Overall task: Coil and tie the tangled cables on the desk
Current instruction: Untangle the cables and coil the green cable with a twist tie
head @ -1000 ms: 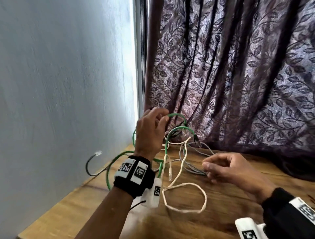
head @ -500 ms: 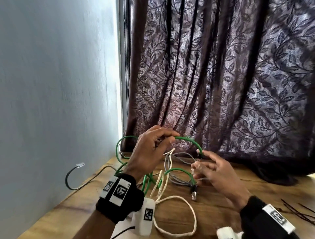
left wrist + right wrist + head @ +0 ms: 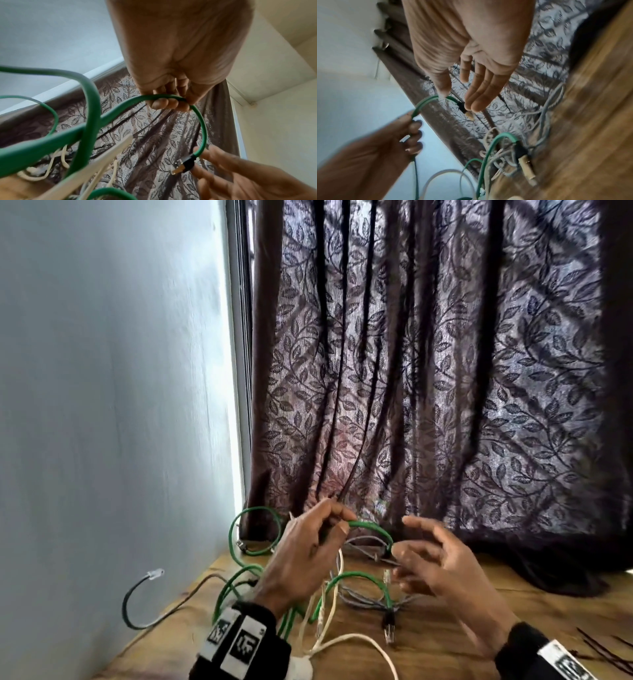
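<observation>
Green cable [image 3: 371, 528] is pinched between thumb and curled fingers of the left hand [image 3: 301, 556], raised above the wooden desk [image 3: 445, 628]. Its plug end [image 3: 182, 164] arcs over to the right hand [image 3: 442, 563], whose straightened fingertips [image 3: 475, 106] touch it, nothing gripped.

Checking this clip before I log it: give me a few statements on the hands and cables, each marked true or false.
1. The left hand grips the green cable. True.
2. The right hand is clenched in a fist. False: its fingers are straight, beside the green cable's plug.
3. A white cable lies on the desk. True.
4. The cables are all coiled and tied. False: they lie tangled.
5. A curtain hangs behind the desk. True.
</observation>
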Demonstrator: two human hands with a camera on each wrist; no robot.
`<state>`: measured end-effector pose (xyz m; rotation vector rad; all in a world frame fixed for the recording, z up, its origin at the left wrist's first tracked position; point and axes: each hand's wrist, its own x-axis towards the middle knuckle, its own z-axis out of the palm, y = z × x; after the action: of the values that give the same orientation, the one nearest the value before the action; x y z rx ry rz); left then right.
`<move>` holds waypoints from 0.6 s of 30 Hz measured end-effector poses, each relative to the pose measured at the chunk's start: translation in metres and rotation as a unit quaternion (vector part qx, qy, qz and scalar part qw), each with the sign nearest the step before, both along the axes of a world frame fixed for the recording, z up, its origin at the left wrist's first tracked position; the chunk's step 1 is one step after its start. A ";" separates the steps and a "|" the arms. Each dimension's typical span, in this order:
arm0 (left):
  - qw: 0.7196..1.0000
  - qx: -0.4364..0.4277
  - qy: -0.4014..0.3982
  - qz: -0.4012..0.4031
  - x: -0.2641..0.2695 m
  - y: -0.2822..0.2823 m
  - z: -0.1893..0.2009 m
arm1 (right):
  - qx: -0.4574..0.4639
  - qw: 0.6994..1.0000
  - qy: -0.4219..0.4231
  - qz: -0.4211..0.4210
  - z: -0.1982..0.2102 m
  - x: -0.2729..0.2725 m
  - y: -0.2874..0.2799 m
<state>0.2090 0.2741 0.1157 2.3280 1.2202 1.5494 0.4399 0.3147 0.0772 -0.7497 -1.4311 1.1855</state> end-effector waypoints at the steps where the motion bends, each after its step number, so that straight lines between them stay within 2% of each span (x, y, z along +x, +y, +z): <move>1: 1.000 0.005 -0.013 -0.006 0.001 0.000 0.001 | 0.002 0.999 -0.028 0.016 0.000 -0.001 0.000; 3: 0.999 0.008 -0.040 -0.005 0.003 0.000 0.001 | -0.008 0.997 -0.059 0.050 0.001 -0.003 -0.002; 6: 0.998 0.014 -0.058 0.027 0.000 0.002 0.001 | -0.011 0.995 -0.045 0.087 0.004 -0.001 -0.005; 9: 0.993 0.036 -0.042 0.101 -0.003 0.002 -0.001 | -0.006 0.994 -0.021 0.103 0.008 0.005 -0.006; 12: 0.984 0.056 0.057 0.159 0.000 -0.005 -0.001 | 0.002 0.993 -0.012 0.115 0.008 0.007 -0.005; 16: 0.955 0.099 0.232 0.158 0.020 -0.022 0.002 | 0.039 0.990 -0.060 0.120 0.007 0.000 -0.009; 18: 0.941 0.122 0.271 0.159 0.028 -0.025 0.000 | 0.065 0.987 -0.090 0.117 0.006 -0.002 -0.009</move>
<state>0.2369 0.2495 0.1162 2.9757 1.6736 1.2189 0.4377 0.3054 0.0829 -0.6213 -1.7676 1.2116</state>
